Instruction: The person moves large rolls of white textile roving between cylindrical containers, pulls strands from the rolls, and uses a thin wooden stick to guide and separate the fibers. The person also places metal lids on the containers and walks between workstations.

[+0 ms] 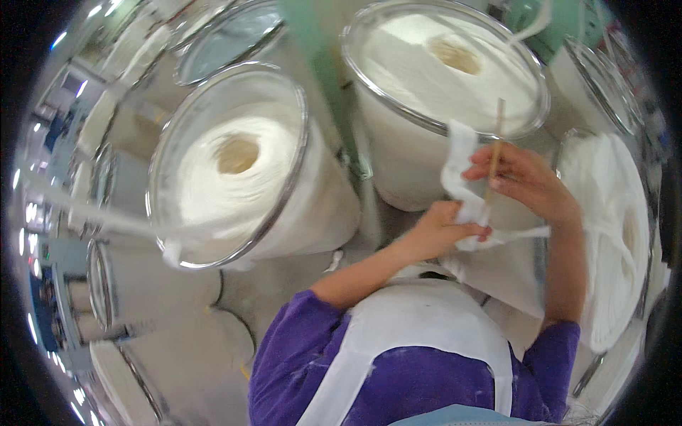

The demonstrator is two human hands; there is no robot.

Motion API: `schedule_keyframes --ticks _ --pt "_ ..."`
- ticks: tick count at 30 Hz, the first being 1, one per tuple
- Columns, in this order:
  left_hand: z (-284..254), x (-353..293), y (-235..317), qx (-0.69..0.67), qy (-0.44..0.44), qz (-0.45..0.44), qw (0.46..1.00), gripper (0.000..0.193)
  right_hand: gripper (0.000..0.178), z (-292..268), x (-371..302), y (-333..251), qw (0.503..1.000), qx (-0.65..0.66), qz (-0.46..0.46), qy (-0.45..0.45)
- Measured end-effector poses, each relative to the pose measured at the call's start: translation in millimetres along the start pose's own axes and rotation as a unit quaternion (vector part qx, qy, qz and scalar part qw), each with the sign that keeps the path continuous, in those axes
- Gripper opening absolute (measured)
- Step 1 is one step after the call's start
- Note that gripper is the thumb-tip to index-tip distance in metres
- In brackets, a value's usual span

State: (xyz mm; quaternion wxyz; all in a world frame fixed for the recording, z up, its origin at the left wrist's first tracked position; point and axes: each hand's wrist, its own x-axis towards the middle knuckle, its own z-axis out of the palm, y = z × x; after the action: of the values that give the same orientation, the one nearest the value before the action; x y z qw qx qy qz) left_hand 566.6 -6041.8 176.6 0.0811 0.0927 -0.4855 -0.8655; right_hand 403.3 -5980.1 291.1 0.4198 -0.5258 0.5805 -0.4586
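A soft white fibre sliver (462,153) hangs over the near rim of the large can at the upper right and runs down into my left hand (444,231). My left hand is closed, pinching the sliver between thumb and fingers. Above it, my right hand (529,183) holds a thin wooden stick (499,124) upright between thumb and fingers. The stick's lower end meets the sliver beside my left thumb. Another end of sliver (522,233) stretches out to the right below my right hand.
Coiled white sliver fills the can (401,106) ahead and the can (302,149) to the left, both metal-rimmed. More coiled sliver (614,241) bulges at my right. Further cans (160,284) stand on the left. A scrap of fibre (334,260) lies on the floor.
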Motion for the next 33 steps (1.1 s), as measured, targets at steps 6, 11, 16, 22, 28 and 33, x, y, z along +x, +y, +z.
schedule_keyframes --ticks 6,11,16,22,28,33 --pt "-3.6 -1.7 4.5 0.031 -0.032 0.015 0.999 0.022 0.021 -0.2 1.0 3.2 0.999 -0.03 0.02 0.02" --pt "-0.2 7.9 9.2 -0.02 -0.05 -0.019 0.998 0.022 0.029 -0.5 -0.8 4.2 0.991 -0.117 0.061 0.035" --pt "-2.7 17.9 4.1 -0.002 -0.067 -0.012 0.998 0.022 0.024 -1.5 -7.0 11.0 0.998 0.044 0.023 0.049" --pt "-2.3 27.6 -3.0 0.005 -0.018 -0.038 0.999 0.023 0.024 0.3 -10.9 25.3 0.987 0.125 0.006 0.098" --pt "5.5 28.5 8.1 -0.021 0.067 -0.106 0.992 0.022 0.022 -2.6 -8.4 40.8 0.99 0.021 0.004 0.137" --pt "-3.2 31.6 9.0 0.0 0.062 -0.117 0.991 0.02 0.021 -1.1 -3.5 45.6 0.992 0.003 0.023 0.121"
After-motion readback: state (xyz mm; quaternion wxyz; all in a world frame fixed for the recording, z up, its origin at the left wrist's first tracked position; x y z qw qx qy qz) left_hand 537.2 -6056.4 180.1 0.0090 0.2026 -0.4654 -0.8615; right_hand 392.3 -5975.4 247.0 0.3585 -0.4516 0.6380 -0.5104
